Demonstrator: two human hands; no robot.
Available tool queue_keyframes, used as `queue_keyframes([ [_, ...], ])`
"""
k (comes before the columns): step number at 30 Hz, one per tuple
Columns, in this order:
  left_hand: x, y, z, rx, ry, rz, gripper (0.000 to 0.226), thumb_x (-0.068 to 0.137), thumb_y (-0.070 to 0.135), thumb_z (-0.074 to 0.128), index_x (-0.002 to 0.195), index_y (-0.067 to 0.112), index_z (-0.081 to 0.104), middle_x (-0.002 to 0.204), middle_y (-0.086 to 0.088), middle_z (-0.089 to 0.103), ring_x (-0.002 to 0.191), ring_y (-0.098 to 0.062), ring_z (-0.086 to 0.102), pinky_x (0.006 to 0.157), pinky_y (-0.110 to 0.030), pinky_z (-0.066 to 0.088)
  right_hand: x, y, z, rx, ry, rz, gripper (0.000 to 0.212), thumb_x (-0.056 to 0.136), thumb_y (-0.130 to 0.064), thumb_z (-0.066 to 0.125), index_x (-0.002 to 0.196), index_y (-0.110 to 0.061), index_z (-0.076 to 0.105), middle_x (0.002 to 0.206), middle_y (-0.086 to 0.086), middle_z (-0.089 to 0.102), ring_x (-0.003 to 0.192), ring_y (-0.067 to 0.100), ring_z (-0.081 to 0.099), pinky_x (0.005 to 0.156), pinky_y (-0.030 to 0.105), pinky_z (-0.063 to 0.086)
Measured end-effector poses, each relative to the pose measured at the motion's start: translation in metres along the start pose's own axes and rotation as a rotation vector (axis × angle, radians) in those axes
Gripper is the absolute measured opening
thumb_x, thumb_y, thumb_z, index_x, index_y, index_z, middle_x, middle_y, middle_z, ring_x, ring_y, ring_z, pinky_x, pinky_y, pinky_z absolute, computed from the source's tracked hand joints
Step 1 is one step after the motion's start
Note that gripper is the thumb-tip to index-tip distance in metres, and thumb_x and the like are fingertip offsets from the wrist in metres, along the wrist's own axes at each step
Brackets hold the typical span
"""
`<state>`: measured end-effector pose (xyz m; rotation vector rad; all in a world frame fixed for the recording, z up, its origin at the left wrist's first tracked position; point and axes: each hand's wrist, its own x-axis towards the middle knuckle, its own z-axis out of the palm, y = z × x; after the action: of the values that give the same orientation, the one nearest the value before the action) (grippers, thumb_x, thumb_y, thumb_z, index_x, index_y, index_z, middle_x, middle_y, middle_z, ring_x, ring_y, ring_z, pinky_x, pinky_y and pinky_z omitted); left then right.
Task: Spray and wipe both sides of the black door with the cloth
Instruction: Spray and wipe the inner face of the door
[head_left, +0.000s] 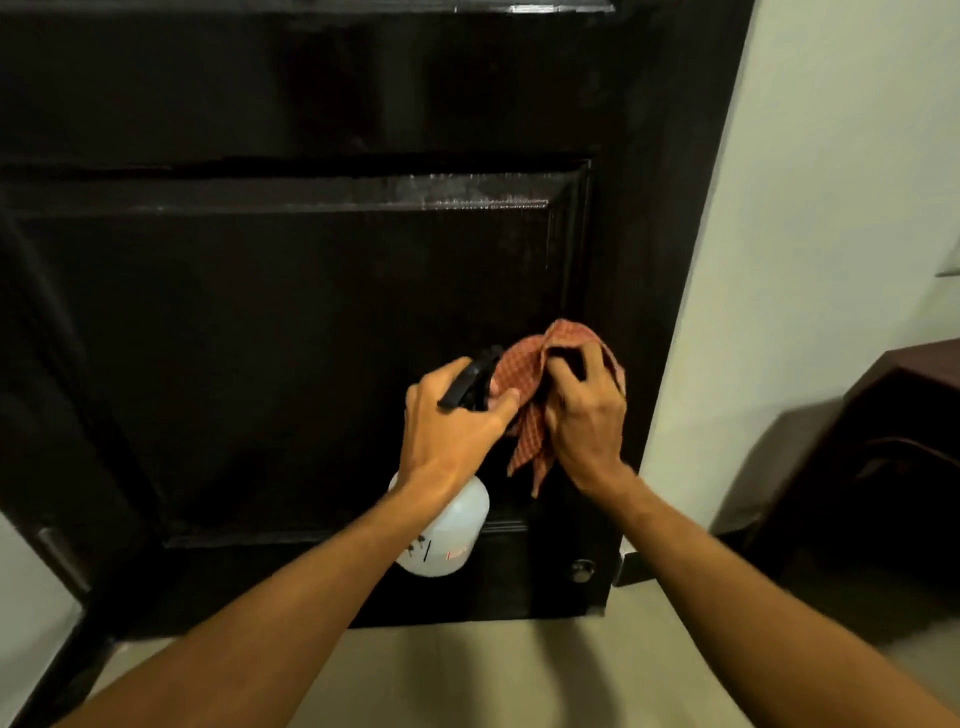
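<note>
Dim indoor light, warm cast. Black door (291, 322): detail lost in shadow, faint glare along its upper panel moulding and top edge. Wall (831, 182) right of door evenly lit, soft shadow low. Wide-angle bending at edges; overall slightly soft.

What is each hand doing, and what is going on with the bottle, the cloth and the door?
Left hand: grips the spray bottle's black head.
Right hand: holds the cloth, bunched, against the door.
Spray bottle: white, hanging below the left hand, off the floor.
Cloth: red checked, crumpled, ends dangling.
Black door: glossy, pale smears along the upper panel edge.
</note>
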<state>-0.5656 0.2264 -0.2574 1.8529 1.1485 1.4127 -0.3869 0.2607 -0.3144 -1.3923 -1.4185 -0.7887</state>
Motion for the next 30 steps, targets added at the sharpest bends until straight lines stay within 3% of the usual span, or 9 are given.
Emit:
queue_keyframes([
  [3,-0.026,-0.039,0.005,0.026,-0.045,-0.047,0.022,0.084,0.019,0.085,0.074,0.019,0.064,0.065,0.007,0.066,0.056,-0.009,0.065,0.053,-0.036,0.058,-0.064,-0.001,0.014,0.044,-0.141,0.067,0.027,0.084,-0.010,0.064,0.111,-0.005,0.069,0.128,0.027,0.055,0.106,0.038,0.057,0.073,0.042,0.058],
  [7,-0.060,-0.090,0.010,0.040,-0.094,-0.160,0.026,0.083,0.015,0.085,0.072,0.021,0.063,0.060,0.011,0.064,0.052,-0.005,0.061,0.052,-0.030,0.052,-0.129,-0.003,0.034,0.151,-0.258,0.308,0.038,0.084,0.001,0.069,0.121,-0.006,0.066,0.142,0.028,0.046,0.124,0.046,0.052,0.084,0.050,0.059],
  [15,-0.107,-0.175,0.001,0.077,-0.093,-0.368,0.019,0.077,0.038,0.079,0.074,0.032,0.061,0.069,0.015,0.065,0.085,-0.027,0.067,0.077,-0.056,0.061,-0.208,-0.034,0.068,0.280,-0.171,0.696,0.041,0.089,0.004,0.055,0.125,-0.015,0.058,0.151,0.009,0.028,0.128,0.034,0.049,0.108,0.050,0.048],
  [19,-0.112,-0.190,-0.019,0.062,-0.048,-0.443,0.036,0.066,0.060,0.071,0.089,0.033,0.066,0.095,0.000,0.069,0.101,-0.032,0.067,0.087,-0.057,0.060,-0.205,-0.081,0.085,0.322,-0.330,0.501,0.029,0.089,0.000,0.056,0.110,-0.018,0.062,0.138,0.002,0.035,0.110,0.021,0.055,0.096,0.035,0.052],
  [23,-0.113,-0.178,-0.044,-0.006,0.101,-0.502,0.031,0.083,0.025,0.084,0.082,0.044,0.059,0.099,0.016,0.048,0.105,-0.021,0.060,0.098,-0.047,0.056,-0.219,-0.134,0.110,0.373,-0.572,0.306,0.023,0.099,-0.024,0.049,0.119,-0.022,0.059,0.122,-0.021,0.043,0.103,0.009,0.057,0.086,0.017,0.050],
  [25,-0.110,-0.185,-0.053,-0.004,0.107,-0.468,0.033,0.085,0.017,0.083,0.076,0.041,0.062,0.095,0.012,0.053,0.098,-0.021,0.065,0.092,-0.051,0.060,-0.224,-0.136,0.111,0.369,-0.610,0.249,0.031,0.099,-0.026,0.046,0.123,-0.020,0.062,0.128,-0.014,0.045,0.111,0.014,0.049,0.088,0.004,0.036],
  [27,-0.108,-0.185,-0.058,0.022,0.066,-0.420,0.023,0.086,0.016,0.080,0.076,0.031,0.067,0.080,0.000,0.065,0.081,-0.021,0.070,0.076,-0.055,0.063,-0.229,-0.116,0.100,0.375,-0.650,0.329,0.044,0.090,-0.032,0.042,0.125,-0.019,0.065,0.143,0.002,0.038,0.121,0.022,0.042,0.106,0.012,0.034],
  [29,-0.107,-0.184,-0.055,0.042,0.059,-0.379,0.020,0.086,0.015,0.079,0.076,0.024,0.065,0.069,-0.001,0.066,0.069,-0.020,0.068,0.067,-0.054,0.062,-0.231,-0.081,0.086,0.313,-0.535,0.460,0.035,0.088,-0.017,0.050,0.116,-0.016,0.071,0.141,0.007,0.043,0.124,0.029,0.049,0.114,0.037,0.041],
  [30,-0.106,-0.184,-0.052,0.048,0.063,-0.376,0.019,0.086,0.016,0.080,0.076,0.022,0.065,0.067,0.001,0.064,0.068,-0.020,0.067,0.066,-0.051,0.061,-0.232,-0.062,0.077,0.284,-0.464,0.525,0.030,0.089,-0.005,0.056,0.112,-0.013,0.073,0.138,0.010,0.047,0.122,0.027,0.051,0.116,0.038,0.039],
])
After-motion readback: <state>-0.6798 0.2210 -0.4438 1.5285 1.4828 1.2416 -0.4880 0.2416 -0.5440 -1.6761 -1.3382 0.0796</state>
